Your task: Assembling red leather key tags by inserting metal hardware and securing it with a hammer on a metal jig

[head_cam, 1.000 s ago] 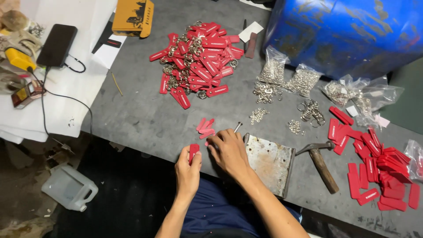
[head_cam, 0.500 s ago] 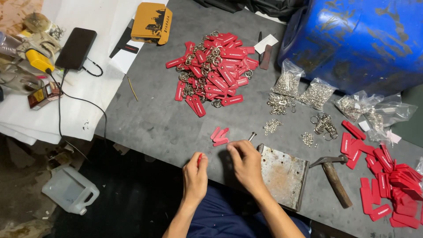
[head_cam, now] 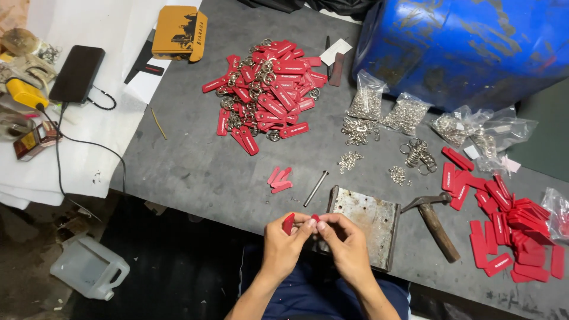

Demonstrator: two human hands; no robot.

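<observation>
Hands met just off the near edge of the grey table (head_cam: 195, 172), close to the body, likely so the small work could be seen well. The left hand (head_cam: 283, 246) was curled shut, pinching a red tag (head_cam: 288, 224) upright between thumb and fingertips. The right hand (head_cam: 347, 249) was curled too, its fingertips closed on a small red bit right beside the tag; what exactly it gripped was too small to tell. The tag sat between both hands, touching each. A rusty metal plate (head_cam: 367, 222) lay just beyond the right hand, with a hammer (head_cam: 435, 222) and a metal pin (head_cam: 316, 188) near, seemingly kept in reach. Finished red tags with rings (head_cam: 267, 98) were heaped well apart, loose red tags (head_cam: 510, 225) lay far right
</observation>
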